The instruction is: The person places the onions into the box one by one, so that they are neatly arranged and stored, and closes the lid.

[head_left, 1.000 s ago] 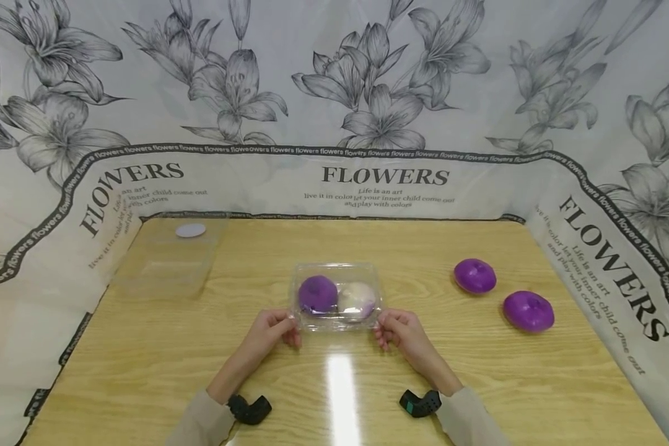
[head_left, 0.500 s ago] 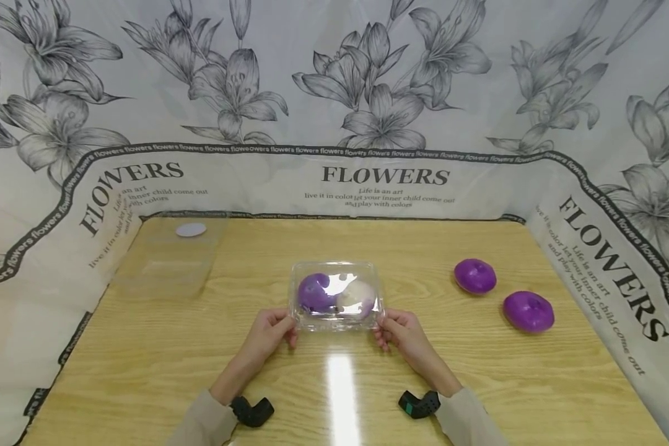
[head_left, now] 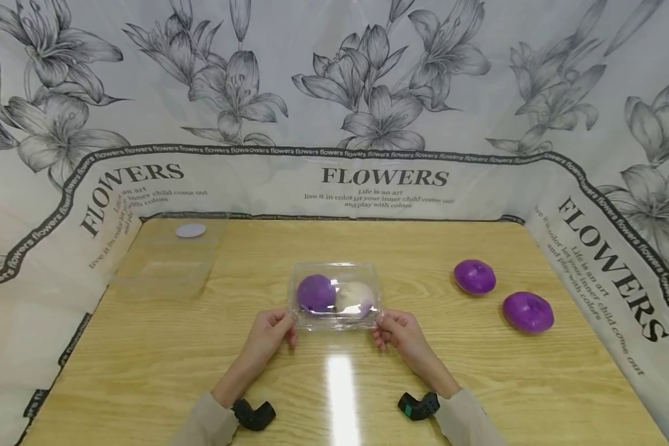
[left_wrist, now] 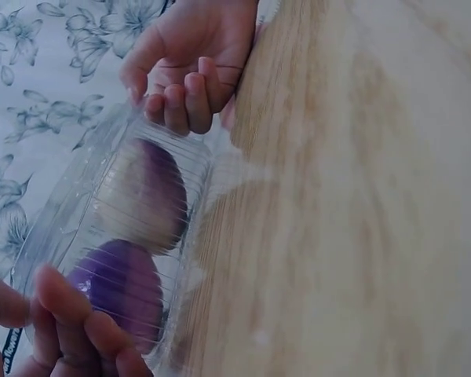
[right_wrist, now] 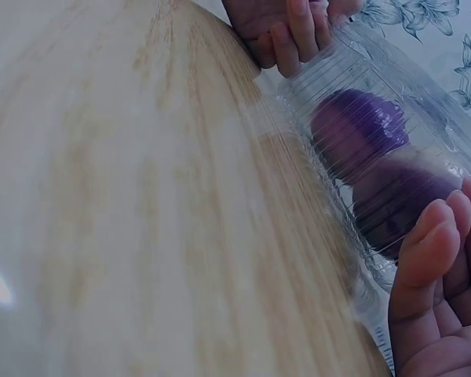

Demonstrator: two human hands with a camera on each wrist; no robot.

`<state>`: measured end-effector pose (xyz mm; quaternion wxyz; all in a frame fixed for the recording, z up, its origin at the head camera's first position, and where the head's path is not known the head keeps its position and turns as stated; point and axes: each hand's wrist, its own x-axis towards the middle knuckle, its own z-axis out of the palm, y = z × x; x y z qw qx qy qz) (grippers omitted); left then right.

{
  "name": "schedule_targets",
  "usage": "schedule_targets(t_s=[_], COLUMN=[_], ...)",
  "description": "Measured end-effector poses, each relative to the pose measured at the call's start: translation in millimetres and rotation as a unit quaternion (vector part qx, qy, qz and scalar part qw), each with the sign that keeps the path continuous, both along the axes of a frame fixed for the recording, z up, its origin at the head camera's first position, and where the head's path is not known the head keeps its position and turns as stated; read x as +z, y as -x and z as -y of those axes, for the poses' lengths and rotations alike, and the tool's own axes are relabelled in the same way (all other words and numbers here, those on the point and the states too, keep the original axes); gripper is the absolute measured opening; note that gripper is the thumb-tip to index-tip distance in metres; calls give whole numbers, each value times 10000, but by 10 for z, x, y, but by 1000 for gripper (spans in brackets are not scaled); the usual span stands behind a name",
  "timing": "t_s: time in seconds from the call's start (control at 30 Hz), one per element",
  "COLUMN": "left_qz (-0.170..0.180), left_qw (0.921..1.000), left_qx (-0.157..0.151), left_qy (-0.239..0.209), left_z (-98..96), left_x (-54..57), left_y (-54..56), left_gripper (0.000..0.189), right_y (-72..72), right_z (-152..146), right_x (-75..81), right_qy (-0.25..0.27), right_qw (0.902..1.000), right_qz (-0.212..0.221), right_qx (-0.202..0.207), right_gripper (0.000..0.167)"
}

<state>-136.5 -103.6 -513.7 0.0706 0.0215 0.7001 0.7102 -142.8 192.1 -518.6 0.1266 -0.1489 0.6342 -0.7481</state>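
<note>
Pinching its near corners, the left hand (head_left: 272, 329) and right hand (head_left: 397, 329) held a clear box (head_left: 334, 322) containing a round purple object (head_left: 315, 293) beside a pale-and-purple one (head_left: 354, 298).

You had that clear box (head_left: 336, 266) closed, a purple ball (head_left: 315, 293) inside its left half, a cream-and-purple ball (head_left: 355, 298) in its right!

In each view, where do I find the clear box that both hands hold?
Head: clear box below the centre.
Left wrist: clear box at lower left.
Right wrist: clear box at upper right.
Shared landmark: purple ball inside; left in head, lower in left wrist, upper in right wrist.
</note>
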Motion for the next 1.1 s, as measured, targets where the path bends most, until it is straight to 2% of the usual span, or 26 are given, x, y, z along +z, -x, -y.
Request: schedule_targets(t_s=[0.13, 0.33, 0.43, 0.53, 0.63, 0.73, 0.8, 0.87, 0.93, 1.1], left_qz=[71, 69, -32, -319, -784, -1406, -1820, -2161, -2291, -2125], left_qw=[9998, 10000, 10000, 9995, 9963, 9872, 9791, 9721, 9702, 9762], left_qx=[149, 57, 11, 36, 205, 528, 709, 787, 741, 257], left_qy=[64, -3, 23, -55, -274, -545, -565, -455, -267, 349], left_z=[5, 5, 16, 23, 23, 24, 29, 39, 49, 58], left_x=[1, -17, -34, -53, -80, -109, -123, -133, -140, -151], left_y=[-12, 3, 9, 9, 7, 9, 9, 12, 14, 15], left_gripper=[24, 25, 25, 21, 18, 14, 9, 23, 44, 87], right_y=[-3, -14, -14, -14, -17, -18, -15, -8, 0, -9], right_z=[20, 23, 24, 24, 27, 35, 39, 44, 47, 53], right_x=[-13, -10, -15, -20, -22, -24, -25, -22, -20, -4], right_qy=[47, 262, 490, 739, 973, 1181, 1247, 1253, 1163, 924], right_qw=[10000, 9993, 9979, 9957, 9925, 9889, 9868, 9856, 9862, 9901], right_qz=[32, -69, -187, -273, -381, -529, -705, -904, -1036, -1046], right_qx=[-64, -273, -367, -479, -634, -737, -759, -684, -565, -135], right_gripper=[25, 7, 8, 14, 19, 26, 36, 49, 61, 81])
